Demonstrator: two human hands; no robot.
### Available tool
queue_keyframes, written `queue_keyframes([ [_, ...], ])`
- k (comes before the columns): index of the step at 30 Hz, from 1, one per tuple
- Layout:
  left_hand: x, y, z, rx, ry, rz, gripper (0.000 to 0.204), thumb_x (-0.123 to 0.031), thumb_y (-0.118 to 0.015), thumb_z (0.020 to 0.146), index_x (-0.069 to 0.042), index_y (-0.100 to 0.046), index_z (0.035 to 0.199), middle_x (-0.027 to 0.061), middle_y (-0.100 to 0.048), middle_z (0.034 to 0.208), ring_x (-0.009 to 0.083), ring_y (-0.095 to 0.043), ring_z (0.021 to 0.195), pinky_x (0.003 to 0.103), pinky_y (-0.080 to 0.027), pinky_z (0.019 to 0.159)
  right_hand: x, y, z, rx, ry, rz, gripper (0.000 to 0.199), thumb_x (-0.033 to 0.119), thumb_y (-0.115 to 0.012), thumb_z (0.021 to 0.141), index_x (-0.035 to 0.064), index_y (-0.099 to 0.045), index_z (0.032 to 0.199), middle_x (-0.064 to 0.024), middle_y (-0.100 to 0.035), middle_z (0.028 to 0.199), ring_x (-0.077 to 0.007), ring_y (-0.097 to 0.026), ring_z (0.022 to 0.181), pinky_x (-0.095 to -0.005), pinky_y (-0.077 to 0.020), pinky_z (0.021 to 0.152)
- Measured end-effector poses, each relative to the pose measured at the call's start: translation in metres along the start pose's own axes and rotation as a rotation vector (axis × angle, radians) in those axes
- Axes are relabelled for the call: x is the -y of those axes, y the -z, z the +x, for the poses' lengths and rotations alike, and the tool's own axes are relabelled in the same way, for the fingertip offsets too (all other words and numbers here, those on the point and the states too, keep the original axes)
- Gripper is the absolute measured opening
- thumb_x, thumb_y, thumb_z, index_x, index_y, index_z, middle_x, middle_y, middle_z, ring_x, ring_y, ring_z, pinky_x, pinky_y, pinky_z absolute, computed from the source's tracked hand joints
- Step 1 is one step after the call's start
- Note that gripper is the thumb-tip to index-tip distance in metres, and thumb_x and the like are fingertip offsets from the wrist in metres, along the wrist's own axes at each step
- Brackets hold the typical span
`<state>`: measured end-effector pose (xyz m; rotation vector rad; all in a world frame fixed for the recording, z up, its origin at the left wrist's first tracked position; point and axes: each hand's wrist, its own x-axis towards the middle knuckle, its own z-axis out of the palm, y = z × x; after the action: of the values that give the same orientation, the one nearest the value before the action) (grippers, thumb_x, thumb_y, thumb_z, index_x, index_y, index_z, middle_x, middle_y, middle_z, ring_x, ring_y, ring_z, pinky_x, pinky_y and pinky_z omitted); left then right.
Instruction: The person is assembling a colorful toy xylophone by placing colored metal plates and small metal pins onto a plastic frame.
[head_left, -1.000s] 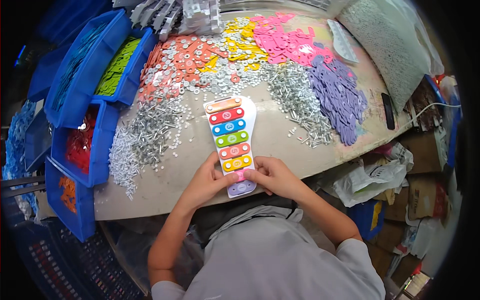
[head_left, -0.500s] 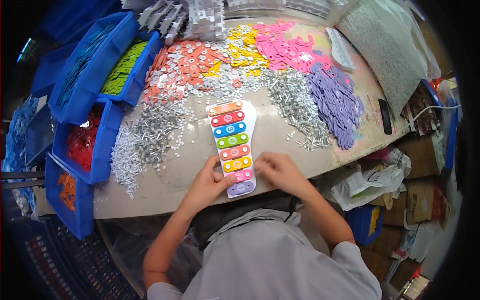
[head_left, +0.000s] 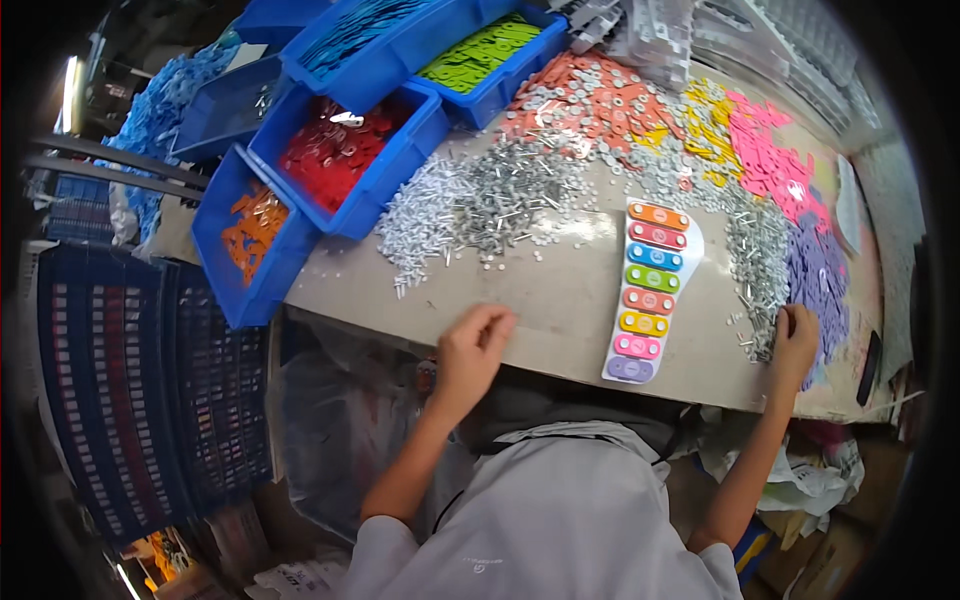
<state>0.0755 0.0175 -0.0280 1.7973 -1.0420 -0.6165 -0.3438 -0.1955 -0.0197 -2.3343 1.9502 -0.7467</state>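
Note:
A white toy xylophone (head_left: 648,290) with several coloured bars lies on the table between my hands. My left hand (head_left: 474,345) rests near the table's front edge, fingers curled, apart from the toy and with nothing visible in it. My right hand (head_left: 795,340) reaches to the right, its fingers at the edge of the purple pieces (head_left: 818,280) and a pile of small silver screws (head_left: 755,270). Whether it has picked anything up is hidden.
A large heap of silver screws (head_left: 480,205) lies left of the toy. Orange (head_left: 600,95), yellow (head_left: 710,120) and pink pieces (head_left: 770,155) lie behind. Blue bins hold red (head_left: 340,150), orange (head_left: 250,225) and green parts (head_left: 480,50). A black phone (head_left: 867,355) sits at far right.
Both hands have let go of the xylophone's near end. My left hand moved left to the table edge, my right hand moved right to the purple pieces. The camera view swung left.

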Motion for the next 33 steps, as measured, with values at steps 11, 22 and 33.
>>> queue_keyframes([
  [11,0.039,0.076,0.050,-0.235,-0.376,0.801,0.011,-0.008,-0.072,0.090,-0.006,-0.074,0.101,0.0087,-0.063,0.100,0.0299,-0.061,0.097,0.043,-0.048,0.087,0.000,-0.004,-0.002,-0.124,-0.081,-0.145,0.018,0.013,-0.062,0.101,-0.0022,-0.059,0.093,-0.0211,-0.064,0.089,-0.0390,-0.061,0.084,-0.0467,-0.0468,0.077],
  [22,0.042,0.082,0.057,-0.183,-0.380,0.883,0.009,-0.012,-0.071,0.092,-0.005,-0.067,0.095,0.0105,-0.065,0.100,0.0324,-0.059,0.103,0.044,-0.043,0.094,0.120,0.010,-0.064,0.084,-0.036,0.708,0.002,-0.001,-0.065,0.098,-0.0015,-0.064,0.099,-0.0070,-0.068,0.096,-0.0145,-0.061,0.091,-0.0288,-0.0492,0.085],
  [33,-0.045,-0.019,0.004,0.107,-0.322,0.097,0.017,0.002,-0.073,0.090,0.003,-0.068,0.106,0.0096,-0.065,0.090,0.0213,-0.060,0.079,0.033,-0.049,0.074,0.153,0.001,-0.088,0.210,0.331,0.759,0.022,-0.010,-0.076,0.080,0.0011,-0.064,0.094,-0.0132,-0.069,0.094,-0.0315,-0.064,0.088,-0.0392,-0.0513,0.077],
])
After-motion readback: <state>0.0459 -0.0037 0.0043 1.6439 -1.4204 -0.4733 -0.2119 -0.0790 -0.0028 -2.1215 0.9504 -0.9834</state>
